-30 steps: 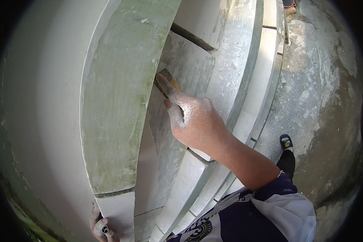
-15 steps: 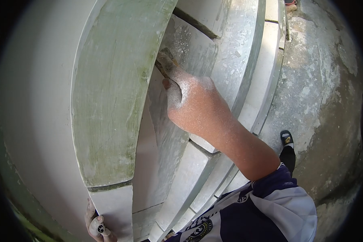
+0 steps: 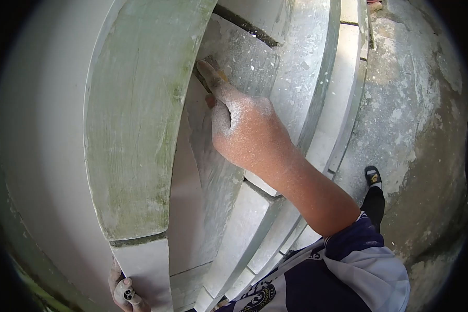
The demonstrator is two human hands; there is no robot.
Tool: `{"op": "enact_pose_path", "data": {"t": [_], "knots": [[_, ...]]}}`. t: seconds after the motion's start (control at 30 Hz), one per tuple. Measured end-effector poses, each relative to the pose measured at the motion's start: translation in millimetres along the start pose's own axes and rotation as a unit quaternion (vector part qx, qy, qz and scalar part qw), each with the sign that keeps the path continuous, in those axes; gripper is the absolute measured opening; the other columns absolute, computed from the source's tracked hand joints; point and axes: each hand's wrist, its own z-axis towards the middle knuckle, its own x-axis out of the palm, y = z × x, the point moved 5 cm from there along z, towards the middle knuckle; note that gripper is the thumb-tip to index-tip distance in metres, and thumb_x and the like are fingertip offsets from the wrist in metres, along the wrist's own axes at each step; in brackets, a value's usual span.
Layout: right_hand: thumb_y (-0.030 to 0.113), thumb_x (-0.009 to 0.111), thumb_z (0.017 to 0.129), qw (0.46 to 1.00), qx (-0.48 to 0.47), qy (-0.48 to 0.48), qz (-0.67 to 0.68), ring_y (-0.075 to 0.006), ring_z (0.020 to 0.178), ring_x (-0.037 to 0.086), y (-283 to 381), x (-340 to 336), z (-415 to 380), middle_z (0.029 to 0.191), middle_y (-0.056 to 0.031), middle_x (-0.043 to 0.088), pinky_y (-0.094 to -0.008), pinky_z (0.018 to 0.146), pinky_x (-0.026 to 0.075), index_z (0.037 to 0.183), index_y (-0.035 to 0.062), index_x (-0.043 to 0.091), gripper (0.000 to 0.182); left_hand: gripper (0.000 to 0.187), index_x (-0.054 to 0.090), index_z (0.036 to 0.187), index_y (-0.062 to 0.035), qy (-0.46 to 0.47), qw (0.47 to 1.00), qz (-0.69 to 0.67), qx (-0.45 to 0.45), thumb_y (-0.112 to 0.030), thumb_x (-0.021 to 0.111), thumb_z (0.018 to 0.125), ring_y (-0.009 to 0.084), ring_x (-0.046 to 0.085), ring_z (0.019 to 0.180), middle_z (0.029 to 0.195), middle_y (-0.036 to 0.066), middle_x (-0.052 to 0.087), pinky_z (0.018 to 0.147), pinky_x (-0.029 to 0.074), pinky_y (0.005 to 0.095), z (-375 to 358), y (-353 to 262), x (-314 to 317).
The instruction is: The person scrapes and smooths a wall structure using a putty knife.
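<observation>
My right hand [image 3: 242,117], coated in white dust, closes around a thin flat tool [image 3: 200,78] with a dark edge and a bit of yellow-brown. Its index finger stretches along the tool, whose exact kind is mostly hidden. The tool is at the dusty grey surface [image 3: 234,57] beside the long green-stained moulding [image 3: 135,119]. White specks are scattered around it. At the bottom left, my left hand [image 3: 124,291] curls its fingers by the edge of the pale end block [image 3: 145,273]. A dark-patterned ring [image 3: 128,294] shows on one finger.
Several stepped, pale mouldings [image 3: 236,234] run in curves beside my arm, with dark gaps between sections. A smooth whitish wall [image 3: 52,140] lies to the left. Far below on the right are a stained concrete floor [image 3: 395,104] and a foot in a dark sandal [image 3: 372,177].
My right hand has shifted slightly left with the tool, and its index finger now reaches further along it. More white specks are scattered nearby. My left hand stays at the block.
</observation>
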Motion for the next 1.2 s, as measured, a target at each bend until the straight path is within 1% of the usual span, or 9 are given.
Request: {"op": "enact_pose_path", "data": {"t": [0.17,0.27,0.4,0.47,0.53,0.67,0.8,0.93,1.2], "knots": [[0.011,0.059,0.088,0.998,0.013,0.039,0.044,-0.0366,0.074,0.072,-1.6,1.7,-29.4,0.081,-0.0224,0.070,-0.0429,0.072,0.062,0.129,0.0013,0.061,0.042,0.041,0.062,0.120,0.0038,0.011,0.998,0.053,0.043,-0.031,0.044,0.107,0.0458,0.058,0.120,0.129,0.032,0.059,0.103,0.045,0.0537,18.4,-22.6,5.7],[0.011,0.059,0.089,0.998,0.019,0.051,0.017,-0.0354,0.074,0.073,5.8,-3.8,4.2,0.080,-0.0219,0.070,-0.0426,0.071,0.062,0.139,0.0056,0.055,0.051,0.060,0.053,0.132,-0.0019,0.008,0.994,-0.019,-0.110,-0.054,0.040,0.105,0.0346,0.052,0.125,0.146,0.024,0.046,0.104,0.042,0.0455,-5.8,9.1,-3.3],[0.013,0.061,0.088,0.997,0.031,0.057,0.045,-0.0339,0.073,0.072,2.5,-7.7,4.3,0.078,-0.0209,0.070,-0.0423,0.069,0.062,0.143,0.0066,0.053,0.057,0.056,0.056,0.128,0.0015,-0.010,0.999,-0.007,-0.040,-0.048,0.043,0.104,0.0372,0.053,0.124,0.139,0.026,0.051,0.104,0.043,0.0478,-1.5,-0.1,-0.6],[0.011,0.062,0.087,0.994,0.049,0.084,0.049,-0.0352,0.074,0.072,-1.2,-4.0,-21.2,0.080,-0.0233,0.069,-0.0424,0.070,0.060,0.122,-0.0001,0.061,0.037,0.041,0.062,0.119,0.0041,0.005,0.998,0.048,0.033,-0.031,0.045,0.106,0.0453,0.057,0.121,0.129,0.032,0.059,0.104,0.045,0.0534,17.9,-23.6,5.7],[0.010,0.064,0.086,0.994,0.051,0.096,0.031,-0.0359,0.075,0.072,-0.6,-2.8,-25.1,0.081,-0.0245,0.069,-0.0423,0.070,0.059,0.113,-0.0034,0.066,0.030,0.058,0.056,0.128,0.0027,-0.013,1.000,-0.002,-0.024,-0.048,0.043,0.104,0.0368,0.053,0.124,0.139,0.026,0.051,0.104,0.043,0.0475,-1.8,5.0,-2.6],[0.010,0.063,0.086,0.997,0.044,0.062,0.002,-0.0347,0.077,0.072,5.8,-13.3,8.2,0.084,-0.0238,0.070,-0.0412,0.072,0.060,0.118,-0.0026,0.065,0.034,0.061,0.053,0.133,-0.0021,-0.007,0.992,-0.016,-0.127,-0.055,0.042,0.104,0.0326,0.051,0.126,0.145,0.023,0.046,0.105,0.041,0.0454,-5.9,9.5,-3.4],[0.012,0.058,0.089,0.999,0.011,0.050,0.001,-0.0327,0.072,0.072,3.4,-14.7,10.7,0.074,-0.0220,0.068,-0.0419,0.067,0.062,0.140,0.0046,0.055,0.052,0.056,0.053,0.135,-0.0062,-0.007,0.997,-0.036,-0.074,-0.052,0.041,0.105,0.0328,0.051,0.127,0.145,0.023,0.046,0.106,0.041,0.0463,-4.8,6.5,0.2],[0.007,0.060,0.086,0.995,0.033,0.094,0.027,-0.0350,0.074,0.072,-1.1,-4.9,-21.1,0.083,-0.0228,0.070,-0.0406,0.071,0.061,0.117,-0.0038,0.066,0.034,0.047,0.059,0.124,0.0010,-0.002,1.000,0.017,0.015,-0.039,0.045,0.105,0.0406,0.055,0.123,0.134,0.029,0.055,0.104,0.043,0.0507,9.1,-11.1,2.0],[0.009,0.059,0.087,0.999,0.013,0.027,0.021,-0.0353,0.068,0.071,5.7,-20.5,14.9,0.077,-0.0245,0.068,-0.0410,0.067,0.060,0.129,0.0008,0.063,0.043,0.048,0.057,0.128,-0.0041,-0.001,0.999,-0.004,-0.033,-0.044,0.044,0.105,0.0366,0.052,0.126,0.140,0.026,0.050,0.106,0.042,0.0487,0.2,-4.8,-0.9]]}}
